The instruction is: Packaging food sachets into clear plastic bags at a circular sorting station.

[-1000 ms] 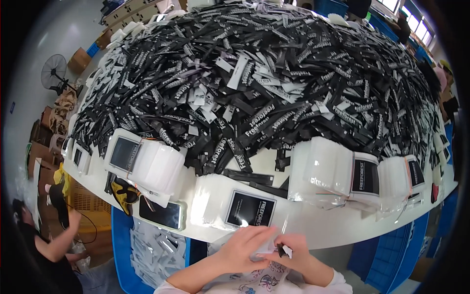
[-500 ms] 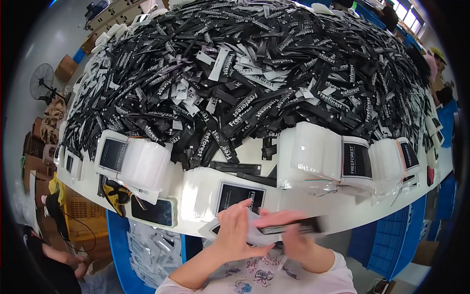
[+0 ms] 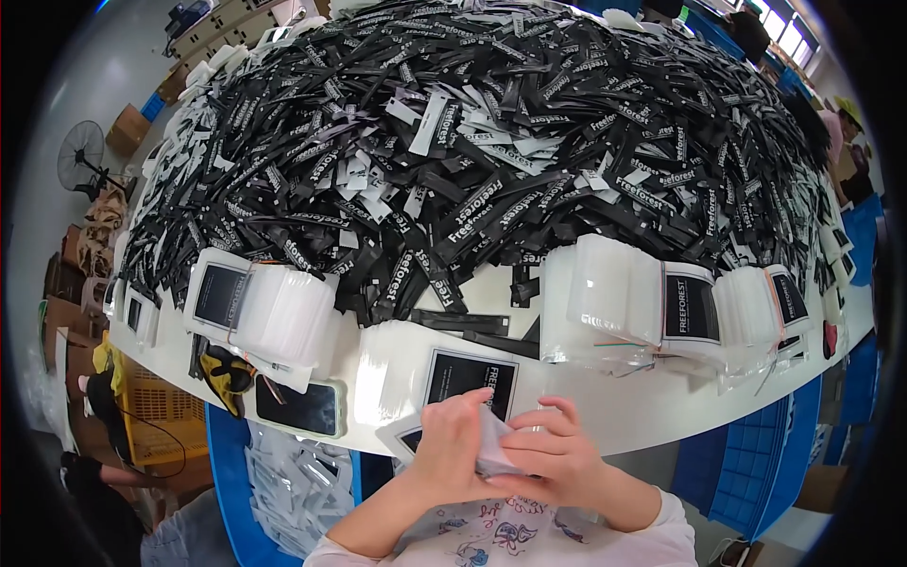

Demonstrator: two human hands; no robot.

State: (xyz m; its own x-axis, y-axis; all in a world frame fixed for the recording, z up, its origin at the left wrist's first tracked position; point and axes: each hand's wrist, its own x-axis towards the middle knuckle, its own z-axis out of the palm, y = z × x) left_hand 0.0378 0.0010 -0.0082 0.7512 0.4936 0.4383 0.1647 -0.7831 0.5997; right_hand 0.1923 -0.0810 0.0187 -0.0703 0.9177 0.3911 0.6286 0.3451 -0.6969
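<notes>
Close to my body, over the table's front edge, both hands meet around a whitish, see-through plastic bag (image 3: 493,452). My left hand (image 3: 450,449) is closed on the bag's left side, thumb along the bottom. From the other side my right hand (image 3: 559,457) presses its fingers against the bag, closed on it. Whatever lies inside is hidden by my fingers. Just beyond the hands a fanned stack of clear bags with black printed panels (image 3: 455,373) lies on the white table (image 3: 614,406). Behind that rises a huge heap of slim black and white sachets (image 3: 491,203).
Banded bundles of bags stand at left (image 3: 283,317) and right (image 3: 614,302). A phone (image 3: 299,406) lies beside a black-and-yellow object (image 3: 227,370). Below the table edge is a blue bin (image 3: 231,472) of filled bags; another person's arm (image 3: 128,477) shows at far left.
My right hand has swung left and closed against the bag in my left hand. The dark sachets it held beside the bag are out of sight now.
</notes>
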